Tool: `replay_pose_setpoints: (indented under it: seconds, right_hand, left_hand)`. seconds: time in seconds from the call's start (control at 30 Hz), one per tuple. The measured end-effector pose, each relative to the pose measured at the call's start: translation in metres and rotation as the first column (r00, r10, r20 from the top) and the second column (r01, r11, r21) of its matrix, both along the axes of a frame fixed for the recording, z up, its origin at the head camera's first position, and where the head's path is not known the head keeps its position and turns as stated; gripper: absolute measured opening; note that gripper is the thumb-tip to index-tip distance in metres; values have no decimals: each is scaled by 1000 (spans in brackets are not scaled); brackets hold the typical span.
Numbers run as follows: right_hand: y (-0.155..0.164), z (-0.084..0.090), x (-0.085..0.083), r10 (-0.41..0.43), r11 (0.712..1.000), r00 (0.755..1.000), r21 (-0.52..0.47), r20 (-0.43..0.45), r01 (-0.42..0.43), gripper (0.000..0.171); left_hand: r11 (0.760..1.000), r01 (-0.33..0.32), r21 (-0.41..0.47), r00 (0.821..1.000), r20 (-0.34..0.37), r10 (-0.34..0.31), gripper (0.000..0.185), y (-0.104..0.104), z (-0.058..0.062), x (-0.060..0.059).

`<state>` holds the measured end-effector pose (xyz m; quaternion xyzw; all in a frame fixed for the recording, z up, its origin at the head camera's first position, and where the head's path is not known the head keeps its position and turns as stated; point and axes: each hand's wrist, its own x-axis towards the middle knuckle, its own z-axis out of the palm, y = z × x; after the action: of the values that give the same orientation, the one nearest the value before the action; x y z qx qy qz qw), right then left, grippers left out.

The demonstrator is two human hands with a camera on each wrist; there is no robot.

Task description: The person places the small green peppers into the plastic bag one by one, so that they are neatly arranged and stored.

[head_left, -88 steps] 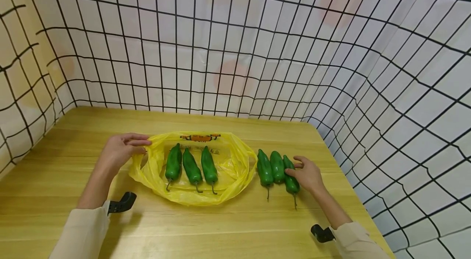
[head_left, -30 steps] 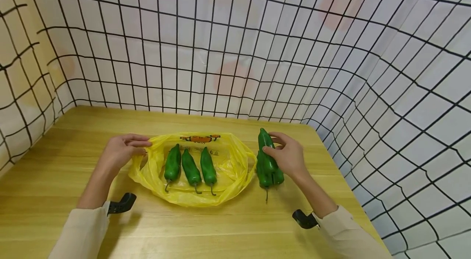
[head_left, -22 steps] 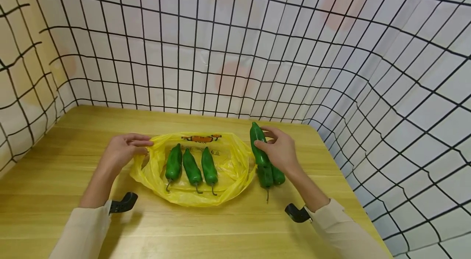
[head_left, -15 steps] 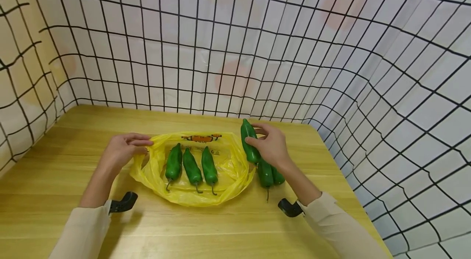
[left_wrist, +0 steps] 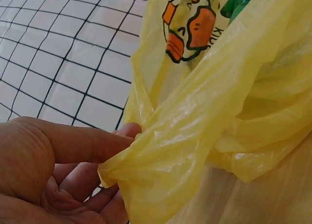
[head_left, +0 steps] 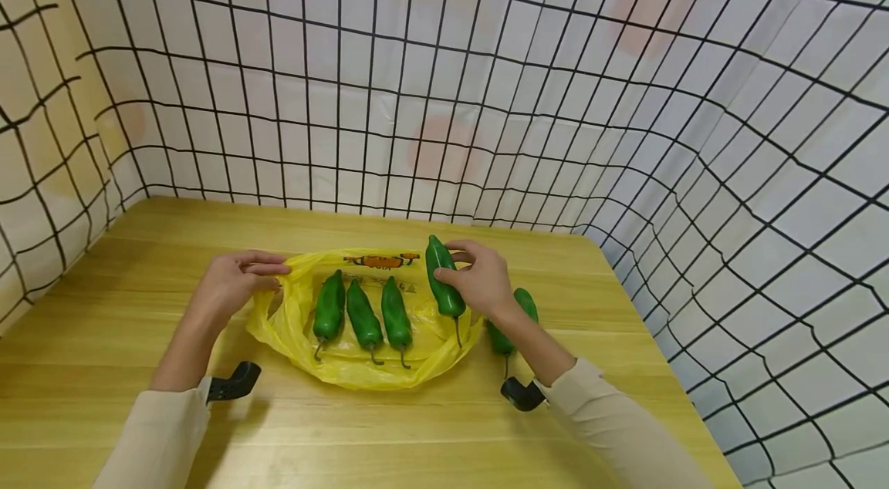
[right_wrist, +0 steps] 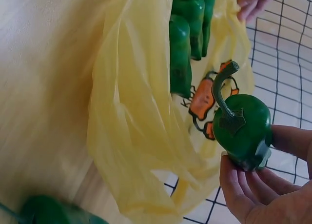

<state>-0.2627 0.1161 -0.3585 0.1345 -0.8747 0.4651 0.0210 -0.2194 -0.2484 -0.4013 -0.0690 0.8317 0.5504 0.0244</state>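
Right hand gripping a green pepper, fingers curled round its body, held above the right rim of the yellow bag near frame centre. Long axis of pepper roughly vertical in the head view, stem pointing toward the lower edge; bag opening lying directly left of and below it. Left hand pinching the left rim of the bag, well apart from the held pepper. Three peppers side by side inside the bag; two more on the tabletop, partly hidden behind the right wrist. Right wrist view alone showing stem end and orange print; left wrist view showing bunched plastic between thumb and fingers.
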Motion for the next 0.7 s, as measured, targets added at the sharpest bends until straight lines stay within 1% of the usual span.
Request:
replay_pose_setpoints:
  seconds: [0.13,0.27,0.47,0.57,0.7]
  right_hand:
    - [-8,-4,1,15,1000,1000,-2,23,-15,48]
    - [-13,-8,0,6,1000,999,22,48,-7,47]
    - [-15,-15,0,1,1000,995,28,100,-4,45]
    - [-17,-19,0,13,999,995,50,96,-18,46]
    - [-18,-27,0,34,993,997,113,76,-43,47]
  left_hand:
    - [1000,-2,-5,1000,6,2,39,0,0,1]
    - [1000,-9,-8,1000,11,9,39,0,1,1]
    - [1000,-3,-3,1000,12,3,39,1,1,1]
    - [1000,-3,-2,1000,9,3,39,1,1,0]
    - [1000,-3,-10,1000,10,3,39,1,2,0]
